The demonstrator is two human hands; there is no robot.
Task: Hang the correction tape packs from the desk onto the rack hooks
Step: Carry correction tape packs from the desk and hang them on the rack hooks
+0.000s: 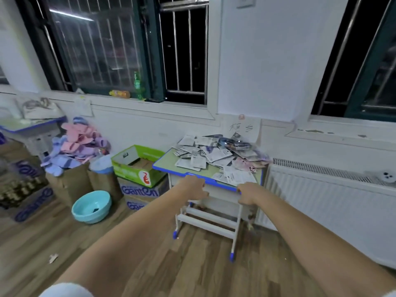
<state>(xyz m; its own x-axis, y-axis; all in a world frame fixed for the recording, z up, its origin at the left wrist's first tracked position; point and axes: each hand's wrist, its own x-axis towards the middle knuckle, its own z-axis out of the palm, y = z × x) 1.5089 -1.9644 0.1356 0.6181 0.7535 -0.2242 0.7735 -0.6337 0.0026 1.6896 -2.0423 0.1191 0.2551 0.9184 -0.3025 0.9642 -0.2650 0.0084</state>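
Room: wooden floor, barred dark windows (pixel 120 43), white radiator (pixel 321 198) just right of the right grip.
Surface: small green-topped desk with blue edging (pixel 169 161), pushed against the wall under a taped paper note, so only the near edge is free to take hold of.
Correction tape packs (pixel 216 156): loose heap spread over the surface, just beyond and above both grips, a few sheets overlapping the near edge by the right grip; none picked up yet.
Left grip (pixel 196 187): fingers curled round the near blue edge, holding the surface itself, not a pack.
Right grip (pixel 246 195): curled the same way on the edge and front corner, level with the left; paired hold looks meant for pulling or shifting the whole surface, judging by the stretched arms.
Rack hooks: not in view; cannot tell where.
Left of the left grip: green box (pixel 137 166) on stacked cartons, blue basin (pixel 91 206) on the floor, pile of pink and purple socks (pixel 75 144).
Risk: heap unsecured, likely to slide if the surface is jerked.
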